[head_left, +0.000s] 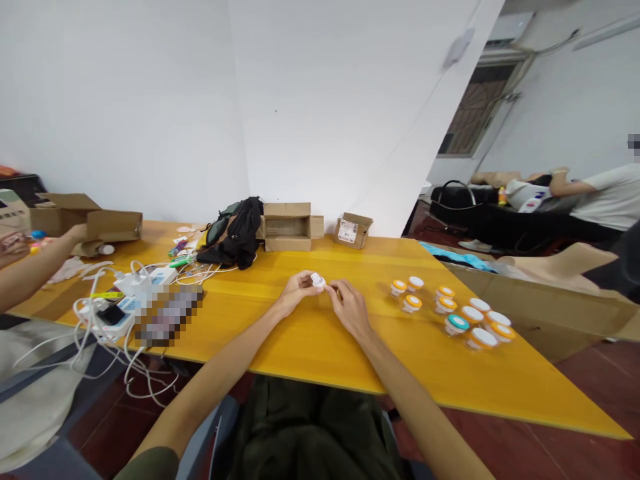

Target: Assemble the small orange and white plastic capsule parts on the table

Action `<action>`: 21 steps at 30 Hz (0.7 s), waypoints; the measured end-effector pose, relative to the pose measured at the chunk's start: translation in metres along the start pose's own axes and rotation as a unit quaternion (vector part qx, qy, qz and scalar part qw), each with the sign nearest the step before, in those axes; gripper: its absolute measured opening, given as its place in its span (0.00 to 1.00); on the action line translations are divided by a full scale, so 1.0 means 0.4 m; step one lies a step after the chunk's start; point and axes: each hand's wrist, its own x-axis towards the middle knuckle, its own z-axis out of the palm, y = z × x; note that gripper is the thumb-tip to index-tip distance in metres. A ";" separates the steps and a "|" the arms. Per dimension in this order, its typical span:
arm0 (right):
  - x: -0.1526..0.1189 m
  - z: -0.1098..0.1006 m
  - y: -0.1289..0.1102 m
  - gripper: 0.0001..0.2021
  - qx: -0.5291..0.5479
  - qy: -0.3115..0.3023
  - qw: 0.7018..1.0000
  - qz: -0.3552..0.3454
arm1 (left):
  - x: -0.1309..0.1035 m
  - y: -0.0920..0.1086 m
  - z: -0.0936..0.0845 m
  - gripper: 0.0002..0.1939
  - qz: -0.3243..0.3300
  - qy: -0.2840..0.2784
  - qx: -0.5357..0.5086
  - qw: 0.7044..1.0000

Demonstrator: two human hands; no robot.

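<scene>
Both the left hand and right hand pinch a small white plastic jar, seemingly light, rigid, best gripped around its sides.

Both hands raised just above a yellow table: left hand and right hand pinching a small white object between the fingertips. To the right, a cluster of small jars with orange, white and teal lids. Behind, a black bag beside an open cardboard box. At far left, white cables and another person's forearm.
</scene>
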 end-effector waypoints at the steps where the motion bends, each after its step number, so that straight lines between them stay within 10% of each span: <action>1: -0.002 -0.002 0.003 0.14 -0.054 0.019 0.998 -0.029 | 0.002 -0.001 -0.001 0.22 0.002 0.009 -0.012 1.000; 10: -0.002 0.015 0.099 0.19 -0.230 -0.043 0.969 -0.075 | 0.015 -0.003 -0.020 0.19 -0.022 0.039 -0.055 0.998; 21: 0.031 -0.018 0.051 0.12 0.196 0.031 0.974 0.110 | 0.016 -0.016 -0.029 0.19 -0.047 0.018 0.051 0.997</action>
